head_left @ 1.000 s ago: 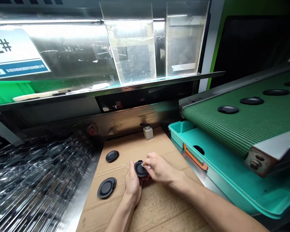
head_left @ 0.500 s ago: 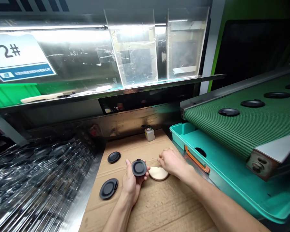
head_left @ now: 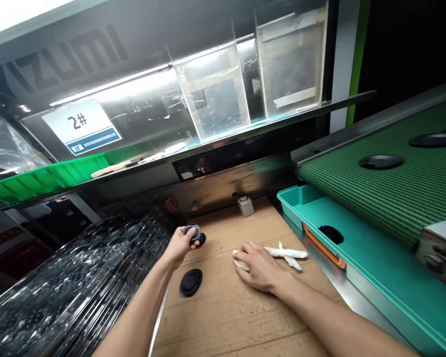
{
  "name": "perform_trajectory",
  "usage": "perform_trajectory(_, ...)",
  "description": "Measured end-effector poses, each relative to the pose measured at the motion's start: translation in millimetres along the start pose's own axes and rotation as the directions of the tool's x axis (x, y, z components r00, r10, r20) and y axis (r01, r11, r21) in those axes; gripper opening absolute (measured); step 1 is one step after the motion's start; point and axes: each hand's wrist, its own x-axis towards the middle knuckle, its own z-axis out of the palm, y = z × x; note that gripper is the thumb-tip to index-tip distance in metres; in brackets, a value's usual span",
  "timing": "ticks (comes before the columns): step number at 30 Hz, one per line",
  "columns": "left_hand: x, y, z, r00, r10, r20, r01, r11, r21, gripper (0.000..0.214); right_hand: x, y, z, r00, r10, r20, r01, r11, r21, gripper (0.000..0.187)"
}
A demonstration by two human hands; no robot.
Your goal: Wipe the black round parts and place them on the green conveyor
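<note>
View: head camera, looking down.
Left hand: its grip is shut tight on the held cap, a small round black one. It is up over the far left part of the cardboard sheet.
Second cap: peeks out just under the held cap, at 4 o'clock. It is too hidden to tell if they touch.
Right hand: lies flat with its grip apart, on a pale pad, at 3 o'clock from the left hand.
White rag: just beside the right hand, at 2 o'clock.
Loose cap: flat on the cardboard sheet, at 6 o'clock from the left hand.
Little bottle: stands upright at 12 o'clock from the right hand.
Teal tray: at 3 o'clock, with a tray cap inside.
Green belt: at 2 o'clock, above the teal tray, with two belt caps on it.
Shiny plastic: at 9 o'clock.
</note>
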Motion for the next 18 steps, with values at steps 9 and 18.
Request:
perform_trajectory(9, 52.5, -22.1, -27.2, 0.991, -0.079, 0.109, 0.012, 0.860, 0.511, 0.056, 1.4, 12.4, 2.6, 0.999, -0.006, -0.046, 0.008, 0.999, 0.037, 0.025)
perform_trajectory(18, 73.6, -13.2, -23.5, 0.995, -0.029, 0.094, -0.041, 0.744, 0.667, 0.063, 2.6, 15.2, 4.8, 0.998, -0.014, -0.066, 0.016, 1.000, 0.027, 0.026)
